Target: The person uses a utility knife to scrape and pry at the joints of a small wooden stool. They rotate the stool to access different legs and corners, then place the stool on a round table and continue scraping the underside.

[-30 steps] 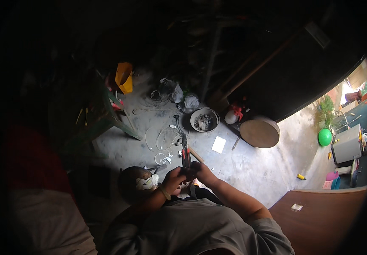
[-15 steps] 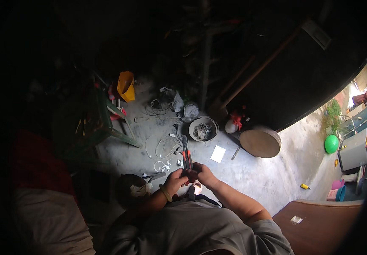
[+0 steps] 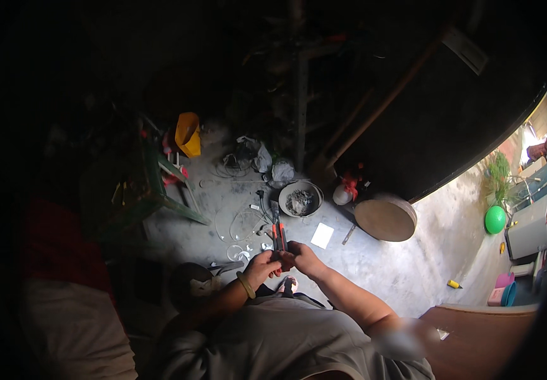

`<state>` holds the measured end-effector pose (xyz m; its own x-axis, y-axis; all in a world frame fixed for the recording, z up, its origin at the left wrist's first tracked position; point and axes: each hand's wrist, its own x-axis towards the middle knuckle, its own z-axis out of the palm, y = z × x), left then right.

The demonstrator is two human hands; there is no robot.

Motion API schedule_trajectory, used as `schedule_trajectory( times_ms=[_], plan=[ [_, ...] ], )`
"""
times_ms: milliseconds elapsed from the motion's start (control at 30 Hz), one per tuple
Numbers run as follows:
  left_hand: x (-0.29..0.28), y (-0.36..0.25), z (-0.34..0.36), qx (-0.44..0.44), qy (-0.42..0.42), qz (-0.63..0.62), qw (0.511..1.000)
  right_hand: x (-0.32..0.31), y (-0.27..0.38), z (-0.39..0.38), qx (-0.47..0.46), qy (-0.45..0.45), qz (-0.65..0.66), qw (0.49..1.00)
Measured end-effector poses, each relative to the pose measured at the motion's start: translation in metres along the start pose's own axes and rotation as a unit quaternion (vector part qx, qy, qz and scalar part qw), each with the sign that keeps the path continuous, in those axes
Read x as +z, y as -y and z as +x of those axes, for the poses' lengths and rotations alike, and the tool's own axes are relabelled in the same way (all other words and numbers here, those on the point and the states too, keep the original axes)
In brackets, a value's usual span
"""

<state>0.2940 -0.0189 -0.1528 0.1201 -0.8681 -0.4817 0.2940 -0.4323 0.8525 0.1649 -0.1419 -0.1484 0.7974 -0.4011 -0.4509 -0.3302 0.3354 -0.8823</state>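
In front of my body, both hands meet on a long, narrow hand tool [image 3: 278, 235] with red-and-black grips and a dark, slim far end. Its exact kind is hard to make out. My left hand [image 3: 262, 268], with a pale bangle at the wrist, has its fingers curled around the near end. Against the tool's right side, my right hand [image 3: 305, 258] is closed too, its fingertips close to the left ones. The far end points away over the floor, beside a dark cable with a plug and thin, clear loops of tubing or wire [image 3: 243, 225].
A round basin [image 3: 319, 197] of grey debris stands ahead, beside plastic bags [image 3: 282, 171]. White paper [image 3: 322, 235] lies on the floor, near a round, flat-topped stool-like object [image 3: 384, 220]. A green-framed stand [image 3: 181, 209] is left; a brown panel [image 3: 476, 345] is lower right.
The view has shifted slightly, and more of my foot shows below the hands. Both hands keep hold of the tool in nearly the same pose. A pale blur appears by my right sleeve.
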Motion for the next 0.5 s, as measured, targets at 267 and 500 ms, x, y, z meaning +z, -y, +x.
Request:
schedule_trajectory(
  times_ms=[267,500],
  plan=[
    [-0.025,0.022,-0.012,-0.010,-0.024,0.006,1.000,0.017,-0.022,0.026,0.030,0.020,-0.105,0.994],
    [-0.076,0.062,-0.052,0.012,-0.087,-0.014,0.996,0.075,-0.035,0.055,-0.049,0.096,-0.108,0.988]
  ],
)
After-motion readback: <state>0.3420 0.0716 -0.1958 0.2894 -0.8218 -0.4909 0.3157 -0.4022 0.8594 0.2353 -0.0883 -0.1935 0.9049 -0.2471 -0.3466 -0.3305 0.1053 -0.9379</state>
